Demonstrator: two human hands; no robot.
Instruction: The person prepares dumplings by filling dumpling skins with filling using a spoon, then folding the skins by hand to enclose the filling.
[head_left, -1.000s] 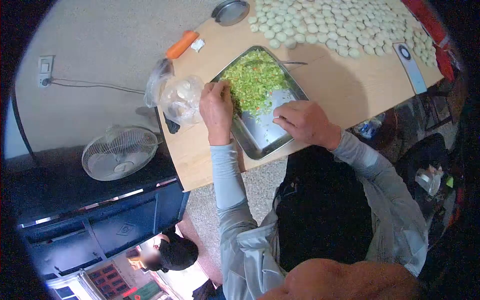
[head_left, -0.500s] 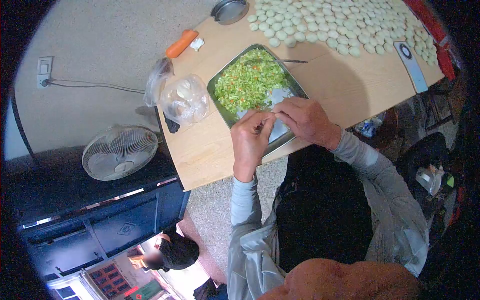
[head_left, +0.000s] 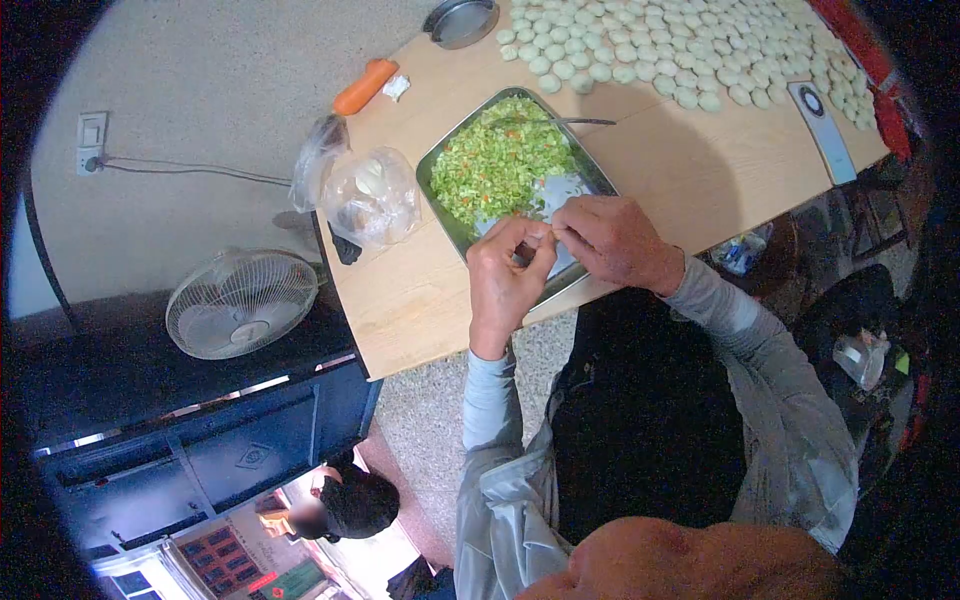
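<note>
My left hand (head_left: 508, 278) and my right hand (head_left: 615, 242) meet over the near end of a metal tray (head_left: 594, 172), fingertips pinched together. What they pinch is too small to make out. Chopped green vegetable with orange bits (head_left: 500, 160) fills the far part of the tray, while its near part shows bare metal. A thin utensil (head_left: 585, 122) lies across the tray's right rim, its handle pointing right.
Many pale round dough pieces (head_left: 690, 50) cover the table's far side, near a phone-like white object (head_left: 823, 130). To the left are a carrot (head_left: 364, 88), plastic bags (head_left: 372, 200) and a fan (head_left: 242, 304). A round pan (head_left: 461, 22) stands behind; a person (head_left: 360, 500) is at lower left.
My left hand has shifted very slightly right and its fingers have moved a little. Both hands remain together over the tray's near end.
</note>
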